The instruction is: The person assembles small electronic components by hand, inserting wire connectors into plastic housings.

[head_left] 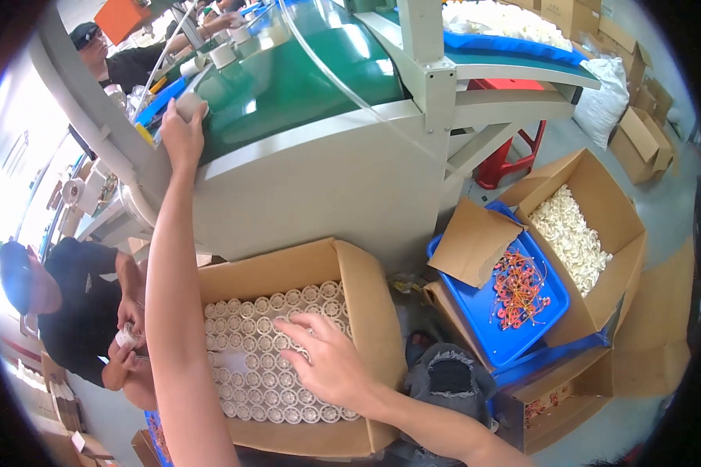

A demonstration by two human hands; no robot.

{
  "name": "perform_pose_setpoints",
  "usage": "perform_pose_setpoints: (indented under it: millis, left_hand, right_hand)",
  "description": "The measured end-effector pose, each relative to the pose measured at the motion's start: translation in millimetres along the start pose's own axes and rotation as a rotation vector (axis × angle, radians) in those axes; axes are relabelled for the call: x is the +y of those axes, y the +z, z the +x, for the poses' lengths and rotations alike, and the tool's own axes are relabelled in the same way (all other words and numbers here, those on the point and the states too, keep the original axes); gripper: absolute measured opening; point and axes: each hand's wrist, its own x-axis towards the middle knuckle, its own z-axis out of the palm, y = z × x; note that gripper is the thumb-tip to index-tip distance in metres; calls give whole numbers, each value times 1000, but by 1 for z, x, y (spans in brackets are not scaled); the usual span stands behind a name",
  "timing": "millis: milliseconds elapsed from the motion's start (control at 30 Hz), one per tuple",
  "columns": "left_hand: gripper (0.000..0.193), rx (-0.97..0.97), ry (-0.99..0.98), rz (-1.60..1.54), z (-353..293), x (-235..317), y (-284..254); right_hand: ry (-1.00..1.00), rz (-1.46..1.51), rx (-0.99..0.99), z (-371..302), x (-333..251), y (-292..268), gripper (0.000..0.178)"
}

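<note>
My left hand [183, 136] is stretched out to the near left edge of the green conveyor belt [296, 89]. Its fingers are closed round a white cylindrical part [189, 104]. Below, my right hand [319, 359] hovers over an open cardboard box [374, 311], fingers apart and nothing visible in them. Rows of round white plastic parts [245, 327] fill that box, standing side by side. The fingertips are close above the parts; whether they touch any, I cannot tell. More white cylindrical parts, one of them a white cylinder [223, 55], stand farther along the belt's left side.
At right, a blue tray [514, 342] holds red-and-orange wired pieces beside a cardboard box [631, 241] of small white parts. A grey machine post [427, 93] rises beside the belt. One co-worker [78, 311] sits at left handling a white part; another [125, 66] works across the belt.
</note>
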Motion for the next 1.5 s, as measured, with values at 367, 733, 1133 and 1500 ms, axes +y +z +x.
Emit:
perform_pose_setpoints:
  millis: [367,733,1133,1500]
  left_hand:
    - [23,213,531,-335,-232,95,-50]
    - [36,-963,415,-256,-505,82,2]
    - [37,-983,389,-90,-429,93,-89]
    - [63,-789,-748,-949,-372,105,-204]
  right_hand:
    - [243,781,541,27,4,-77,37]
    - [268,741,449,29,13,-54,35]
    - [287,726,345,25,16,-48,39]
    - [146,572,343,25,3,-71,37]
